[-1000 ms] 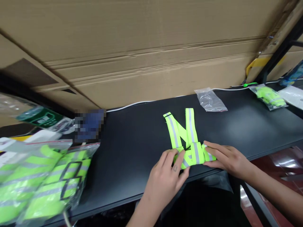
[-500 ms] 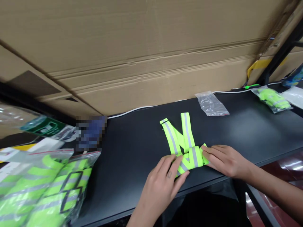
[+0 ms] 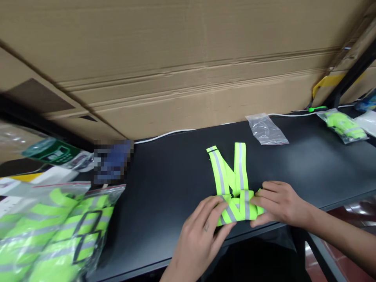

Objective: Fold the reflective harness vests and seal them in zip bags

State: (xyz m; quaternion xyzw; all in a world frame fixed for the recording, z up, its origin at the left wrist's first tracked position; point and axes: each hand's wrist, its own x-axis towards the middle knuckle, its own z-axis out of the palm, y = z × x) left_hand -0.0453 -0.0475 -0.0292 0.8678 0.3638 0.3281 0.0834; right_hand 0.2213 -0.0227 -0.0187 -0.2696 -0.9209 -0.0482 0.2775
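Note:
A neon-yellow reflective strap harness with grey stripes lies partly folded near the table's front edge. Two of its straps stretch away from me toward the back, side by side. My left hand grips the left end of the folded bundle between thumb and fingers. At the other end, my right hand is closed on the bundle's right edge, its fingertips partly hidden by the fabric. Beyond the straps, an empty clear zip bag rests flat on the table.
Clear bags of folded reflective straps are piled at the left. Another packed bag lies at the back right, beside a green-handled tool. Cardboard walls the back of the black table. A white cable runs along it.
The folded bundle sits slightly nearer the front edge, with both hands still on it. My right thumb now shows beneath the bundle's right end. The whole view has shifted a little.

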